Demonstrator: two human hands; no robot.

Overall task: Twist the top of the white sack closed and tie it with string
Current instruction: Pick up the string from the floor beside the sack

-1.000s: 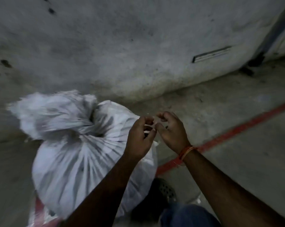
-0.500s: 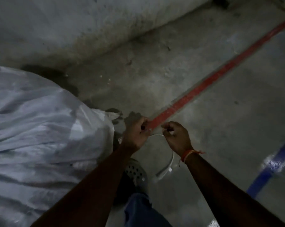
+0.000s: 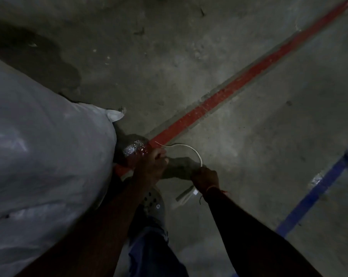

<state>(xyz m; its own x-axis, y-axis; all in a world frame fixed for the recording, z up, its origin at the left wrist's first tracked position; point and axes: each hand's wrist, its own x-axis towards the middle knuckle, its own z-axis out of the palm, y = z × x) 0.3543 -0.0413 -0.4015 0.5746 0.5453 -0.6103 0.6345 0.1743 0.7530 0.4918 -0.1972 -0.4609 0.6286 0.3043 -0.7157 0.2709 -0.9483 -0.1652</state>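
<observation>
The big white sack (image 3: 45, 152) fills the left side of the view; its top is out of sight. A thin white string (image 3: 191, 149) arcs between my two hands, just right of the sack. My left hand (image 3: 151, 166) grips one end of the string, with a short tail poking out past the fingers. A little to the right and lower, my right hand (image 3: 206, 177) pinches the other part of the string, and the rest of it hangs down below that hand. Neither hand touches the sack.
Bare concrete floor lies below, crossed by a red painted line (image 3: 249, 76) and a blue line (image 3: 317, 190) at the right. My grey perforated shoe (image 3: 155, 204) and blue trouser leg (image 3: 153, 252) are under my arms. A dark stain (image 3: 39, 56) marks the floor beyond the sack.
The view tipped down from the wall and the sack's gathered top to the floor. My hands moved apart, drawing the string into a wider arc between them.
</observation>
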